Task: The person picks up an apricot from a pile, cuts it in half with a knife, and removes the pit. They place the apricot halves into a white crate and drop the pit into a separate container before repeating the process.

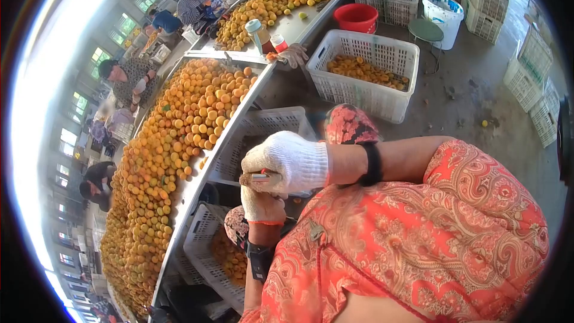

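Observation:
My right hand (281,161), in a white knitted glove, is closed around a small silvery metal tool (260,176) whose end shows between thumb and fingers. Directly beneath it, my left hand (263,206), in a similar glove with an orange cuff, has its fingers curled. The two hands overlap above my lap, and I cannot tell what the left one holds. Both gloves look stained brownish at the fingers. Beyond them slopes a metal-edged table (185,194) heaped with orange apricots (155,185). White plastic crates (263,121) sit below its edge near my knees.
A white crate (371,104) of apricot pieces (368,72) stands on the floor, near a red tub (356,18), a green stool (426,30) and a white bucket (443,15). Stacked crates (485,0) rise behind. Several people (125,81) work across the table. A bottle (257,33) stands on it.

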`<move>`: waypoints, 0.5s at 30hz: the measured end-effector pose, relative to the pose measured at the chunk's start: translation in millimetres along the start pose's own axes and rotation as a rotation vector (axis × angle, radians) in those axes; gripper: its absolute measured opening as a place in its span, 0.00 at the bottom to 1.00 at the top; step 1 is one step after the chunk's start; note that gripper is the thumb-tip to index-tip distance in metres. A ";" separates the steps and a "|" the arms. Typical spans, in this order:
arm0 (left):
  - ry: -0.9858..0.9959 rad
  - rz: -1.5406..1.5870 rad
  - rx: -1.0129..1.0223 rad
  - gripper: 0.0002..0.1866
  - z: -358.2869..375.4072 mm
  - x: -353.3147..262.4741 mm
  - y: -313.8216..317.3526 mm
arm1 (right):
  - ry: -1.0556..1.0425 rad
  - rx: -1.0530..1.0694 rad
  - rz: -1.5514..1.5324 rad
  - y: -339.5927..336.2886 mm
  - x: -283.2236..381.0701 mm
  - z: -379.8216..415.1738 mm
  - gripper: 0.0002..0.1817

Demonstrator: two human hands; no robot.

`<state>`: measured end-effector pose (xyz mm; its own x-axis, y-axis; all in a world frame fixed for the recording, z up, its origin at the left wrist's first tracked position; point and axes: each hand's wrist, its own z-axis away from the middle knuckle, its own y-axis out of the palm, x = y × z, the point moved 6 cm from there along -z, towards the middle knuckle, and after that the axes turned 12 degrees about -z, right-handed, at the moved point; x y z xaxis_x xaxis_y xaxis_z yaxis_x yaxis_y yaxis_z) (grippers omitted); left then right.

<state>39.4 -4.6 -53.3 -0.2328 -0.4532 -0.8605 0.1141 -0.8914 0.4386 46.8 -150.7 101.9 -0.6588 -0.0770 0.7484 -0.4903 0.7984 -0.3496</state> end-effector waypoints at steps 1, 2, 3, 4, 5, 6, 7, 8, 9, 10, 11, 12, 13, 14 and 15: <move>0.057 -0.118 0.120 0.19 2.7 -5.6 5.9 | 0.045 -0.022 -0.075 -3.4 -0.4 -0.2 0.16; 0.114 -0.237 0.240 0.19 5.9 -11.2 13.8 | 0.037 -0.034 -0.076 -5.4 0.0 0.2 0.16; 0.118 -0.249 0.243 0.19 7.0 -12.3 18.7 | 0.031 -0.045 -0.089 -7.0 -1.4 1.1 0.17; 0.073 -0.214 0.113 0.18 11.5 -15.0 28.9 | 0.022 -0.055 -0.101 -8.8 -3.0 1.3 0.18; 0.032 -0.175 -0.016 0.18 15.6 -16.1 34.4 | 0.013 -0.062 -0.112 -11.3 -3.2 0.9 0.19; 0.008 -0.163 -0.022 0.17 18.1 -16.0 38.2 | 0.019 -0.069 -0.163 -12.3 -2.6 2.3 0.20; 0.020 -0.166 -0.018 0.17 18.2 -19.6 40.2 | 0.007 -0.070 -0.157 -13.3 -4.6 2.1 0.20; -0.041 -0.147 0.018 0.17 18.8 -17.8 42.7 | 0.033 -0.070 -0.141 -13.0 -11.8 1.9 0.19; -0.105 -0.127 0.053 0.16 19.8 -14.8 44.2 | 0.061 -0.069 -0.126 -14.1 -16.7 2.4 0.18; -0.133 -0.021 0.035 0.13 22.1 -11.5 44.4 | 0.130 -0.035 -0.285 -18.2 -15.0 5.7 0.19; -0.131 -0.021 0.032 0.13 25.1 -11.7 51.6 | 0.127 -0.033 -0.286 -19.6 -17.8 6.7 0.19; -0.140 -0.045 -0.034 0.10 32.1 -15.2 62.8 | 0.110 -0.053 -0.329 -21.4 -21.8 7.4 0.19; -0.146 -0.070 -0.099 0.10 35.4 -18.9 67.4 | 0.089 -0.074 -0.371 -24.2 -23.2 7.4 0.20; -0.117 -0.046 -0.005 0.10 31.3 -14.9 58.9 | 0.106 -0.082 -0.406 -26.7 -23.9 8.7 0.20; -0.107 -0.051 -0.004 0.10 31.8 -17.8 62.3 | 0.095 -0.081 -0.405 -28.6 -23.1 10.1 0.20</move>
<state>20.0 -51.9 -2.4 -0.3405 -0.4048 -0.8486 0.1038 -0.9132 0.3940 70.2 -177.8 89.0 -0.3646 -0.3420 0.8661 -0.6498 0.7597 0.0265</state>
